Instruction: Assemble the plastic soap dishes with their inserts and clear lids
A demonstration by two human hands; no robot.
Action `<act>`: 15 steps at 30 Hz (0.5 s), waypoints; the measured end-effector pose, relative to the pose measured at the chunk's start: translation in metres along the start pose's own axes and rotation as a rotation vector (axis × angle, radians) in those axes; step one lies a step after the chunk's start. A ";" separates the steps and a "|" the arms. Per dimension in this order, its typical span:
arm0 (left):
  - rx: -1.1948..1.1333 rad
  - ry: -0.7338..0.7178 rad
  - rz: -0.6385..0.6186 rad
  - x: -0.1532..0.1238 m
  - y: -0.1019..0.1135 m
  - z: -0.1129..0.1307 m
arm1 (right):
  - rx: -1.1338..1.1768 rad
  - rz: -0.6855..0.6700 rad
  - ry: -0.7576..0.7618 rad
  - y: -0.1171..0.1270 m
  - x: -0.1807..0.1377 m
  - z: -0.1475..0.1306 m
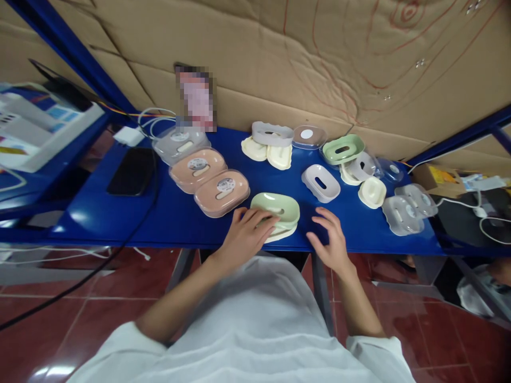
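My left hand (244,233) lies on the near edge of a light green soap dish (279,208) that sits on a cream base at the front of the blue table (159,218). Its fingers are stretched flat over the dish's rim. My right hand (330,240) hovers just right of that dish, fingers spread and curved, holding nothing. A white-grey soap dish (320,183) stands a little beyond my right hand.
Two pink packaged soap dishes (221,192) and a clear one (180,143) lie at left. More dish parts, green (343,148), cream (371,191) and clear (402,215), spread right. A black phone (131,171) lies far left. Cardboard backs the table.
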State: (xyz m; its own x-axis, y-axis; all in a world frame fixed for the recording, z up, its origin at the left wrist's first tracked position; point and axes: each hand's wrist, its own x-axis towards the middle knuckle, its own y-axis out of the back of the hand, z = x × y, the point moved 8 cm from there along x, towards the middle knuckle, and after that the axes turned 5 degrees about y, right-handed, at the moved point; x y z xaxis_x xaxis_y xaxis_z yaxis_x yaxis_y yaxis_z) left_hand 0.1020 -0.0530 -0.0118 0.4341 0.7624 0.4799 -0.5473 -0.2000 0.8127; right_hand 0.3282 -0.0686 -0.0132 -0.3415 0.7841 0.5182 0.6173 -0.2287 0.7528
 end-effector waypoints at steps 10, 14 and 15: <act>0.074 0.045 -0.008 -0.034 0.012 -0.004 | 0.109 -0.348 0.170 -0.047 0.020 -0.019; 0.042 0.018 0.054 -0.043 0.016 -0.012 | 0.155 -0.377 0.195 -0.045 0.026 -0.027; 0.027 0.017 0.067 -0.044 0.017 -0.014 | 0.146 -0.383 0.206 -0.044 0.027 -0.029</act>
State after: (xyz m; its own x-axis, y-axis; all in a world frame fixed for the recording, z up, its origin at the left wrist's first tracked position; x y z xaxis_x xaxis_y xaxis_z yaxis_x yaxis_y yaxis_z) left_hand 0.0634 -0.0811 -0.0243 0.3848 0.7570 0.5281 -0.5552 -0.2672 0.7876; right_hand 0.2711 -0.0540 -0.0205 -0.6895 0.6618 0.2943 0.5069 0.1507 0.8487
